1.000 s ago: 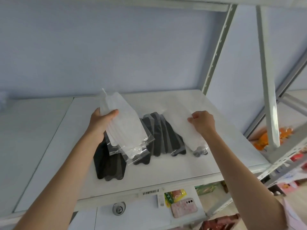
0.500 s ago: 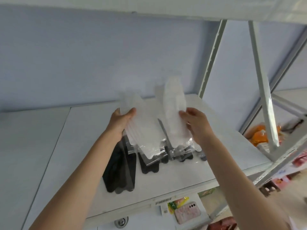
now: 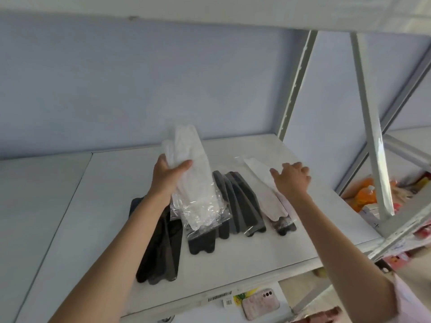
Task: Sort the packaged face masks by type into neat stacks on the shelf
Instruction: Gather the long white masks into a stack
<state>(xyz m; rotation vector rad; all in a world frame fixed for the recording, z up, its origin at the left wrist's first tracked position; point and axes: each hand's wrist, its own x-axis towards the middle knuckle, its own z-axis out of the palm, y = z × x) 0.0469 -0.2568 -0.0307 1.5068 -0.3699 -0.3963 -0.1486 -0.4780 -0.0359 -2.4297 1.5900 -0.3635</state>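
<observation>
Your left hand (image 3: 168, 173) pinches the light, floppy, slick bundle of white masks in clear plastic bags (image 3: 198, 183) above the black masks (image 3: 238, 206). Right hand (image 3: 291, 180) rests open on a white packet (image 3: 268, 190) beside them. Grab mid-body, not film edges.

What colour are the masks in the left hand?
White masks in clear wrap, seen from the head view.
</observation>
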